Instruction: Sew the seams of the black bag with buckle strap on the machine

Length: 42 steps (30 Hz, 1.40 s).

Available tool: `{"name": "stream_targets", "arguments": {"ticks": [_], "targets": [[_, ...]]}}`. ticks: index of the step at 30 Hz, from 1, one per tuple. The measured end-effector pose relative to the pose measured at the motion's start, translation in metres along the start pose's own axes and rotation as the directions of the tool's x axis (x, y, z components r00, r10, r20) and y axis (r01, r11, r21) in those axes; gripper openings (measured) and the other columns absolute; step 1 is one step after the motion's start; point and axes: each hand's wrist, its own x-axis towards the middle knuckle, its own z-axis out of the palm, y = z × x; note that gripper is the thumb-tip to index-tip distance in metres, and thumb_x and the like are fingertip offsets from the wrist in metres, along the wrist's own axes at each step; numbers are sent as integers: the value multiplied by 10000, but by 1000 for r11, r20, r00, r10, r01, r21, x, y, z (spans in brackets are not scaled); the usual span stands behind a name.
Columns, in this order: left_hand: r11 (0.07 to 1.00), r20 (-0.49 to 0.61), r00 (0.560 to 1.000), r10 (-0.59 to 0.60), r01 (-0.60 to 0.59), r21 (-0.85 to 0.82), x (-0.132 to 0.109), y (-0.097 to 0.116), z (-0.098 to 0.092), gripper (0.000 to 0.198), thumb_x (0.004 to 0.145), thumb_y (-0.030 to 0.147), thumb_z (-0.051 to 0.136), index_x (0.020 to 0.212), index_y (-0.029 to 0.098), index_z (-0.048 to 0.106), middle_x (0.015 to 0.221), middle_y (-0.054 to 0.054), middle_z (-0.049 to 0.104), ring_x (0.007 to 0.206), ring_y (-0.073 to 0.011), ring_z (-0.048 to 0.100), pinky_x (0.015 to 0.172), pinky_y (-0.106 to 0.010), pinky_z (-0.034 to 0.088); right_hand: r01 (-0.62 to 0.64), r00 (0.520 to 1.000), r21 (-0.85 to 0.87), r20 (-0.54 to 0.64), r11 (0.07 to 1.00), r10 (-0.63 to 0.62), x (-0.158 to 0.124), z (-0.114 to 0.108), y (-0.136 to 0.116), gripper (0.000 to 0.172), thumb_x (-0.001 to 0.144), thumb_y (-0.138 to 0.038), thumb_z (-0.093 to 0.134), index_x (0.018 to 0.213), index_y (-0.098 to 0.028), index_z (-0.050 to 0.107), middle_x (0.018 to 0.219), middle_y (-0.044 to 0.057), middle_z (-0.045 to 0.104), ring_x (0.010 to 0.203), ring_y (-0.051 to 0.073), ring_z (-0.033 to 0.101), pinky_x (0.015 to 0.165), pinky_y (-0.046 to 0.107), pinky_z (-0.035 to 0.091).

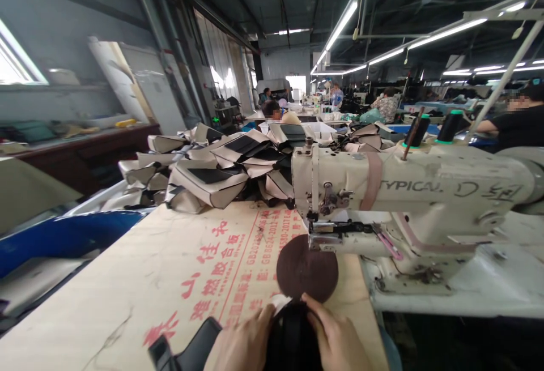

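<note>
below the sewing machine, both hands grip a black piece pointing away.

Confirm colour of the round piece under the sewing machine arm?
Dark brown round piece, plain, no pattern; head view.

A round piece lay on the board, under the sewing machine at three o'clock; stacked cut pieces sat behind at eleven.
</note>
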Motion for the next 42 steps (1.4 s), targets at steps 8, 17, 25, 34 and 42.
{"name": "stream_targets", "arguments": {"ticks": [8, 17, 25, 34, 42], "targets": [[958, -150, 974, 169, -199, -208, 39, 9, -33, 407, 896, 266, 327, 1259, 290, 511, 996, -38, 684, 841, -175, 658, 726, -233, 481, 39, 999, 61, 3, 997, -39, 42, -45, -5, 363, 946, -294, 334, 1235, -193, 529, 1197, 50, 571, 1120, 171, 532, 977, 317, 427], [853, -221, 963, 156, -244, -461, 65, 18, -31, 405, 784, 468, 561, 1111, 242, 636, 1097, -33, 636, 979, -194, 603, 860, -261, 465, -5, 999, 83, 38, 997, 2, 47, -36, 4, 349, 954, -286, 344, 1232, -183, 529, 1185, 57, 579, 1100, 162, 542, 975, 302, 420], [868, -260, 958, 120, -228, -441, 78, 20, -6, 233, 776, 195, 558, 960, 230, 697, 964, -12, 692, 895, -175, 634, 827, -261, 484, -11, 994, -105, -108, 994, 0, 66, -27, 5, 231, 800, -368, 645, 959, -199, 651, 948, 24, 666, 956, 224, 582, 940, 402, 390], [785, -95, 974, 203, -221, -579, 78, -1, -20, 284, 717, 293, 683, 991, 252, 620, 987, 28, 679, 927, -158, 617, 825, -242, 466, 295, 925, -182, -193, 938, -329, 63, -9, 22, 374, 915, -416, 454, 666, -173, 591, 676, 3, 643, 659, 136, 593, 792, 291, 436], [768, -78, 923, 377, -359, -531, 72, 7, -34, 211, 860, 382, 501, 942, 230, 622, 941, -14, 601, 845, -131, 573, 743, -215, 440, 421, 891, -188, -96, 887, -443, 66, -22, 19, 329, 943, -330, 408, 751, -156, 611, 684, 12, 644, 639, 116, 593, 811, 280, 467]]}}
